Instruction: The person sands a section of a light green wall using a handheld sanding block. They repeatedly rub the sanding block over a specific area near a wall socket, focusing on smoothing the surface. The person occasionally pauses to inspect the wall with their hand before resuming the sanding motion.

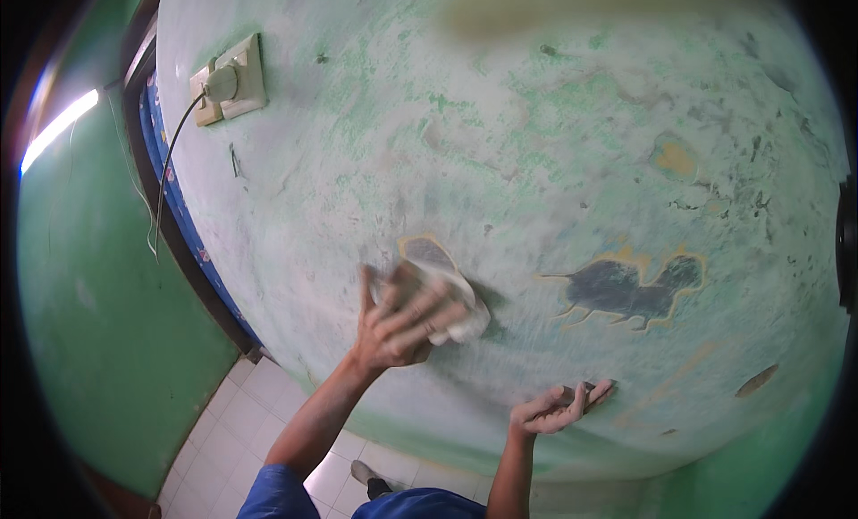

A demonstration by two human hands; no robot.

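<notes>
My left hand (405,318), blurred by motion, presses a whitish sheet or cloth (462,314) flat against the mottled green wall (429,184). Its fingers are spread over the piece, which covers the lower part of a grey bare patch (429,251) with a yellowish rim. What material the piece is cannot be told. Lower and to the right, my right hand (563,408) is held at the wall with the palm turned up and fingers loosely curled. Pale dust coats its fingers, and nothing shows in it. Above it lies a larger grey bare patch (617,287) with a ragged yellow edge.
A wall socket (244,76) at upper left holds a plug (221,84) with a dangling dark cord (173,140). Beyond are a doorway with a blue patterned curtain (191,214), a lit tube lamp (60,130) and a green side wall (100,284). White tiles (231,445) cover the floor.
</notes>
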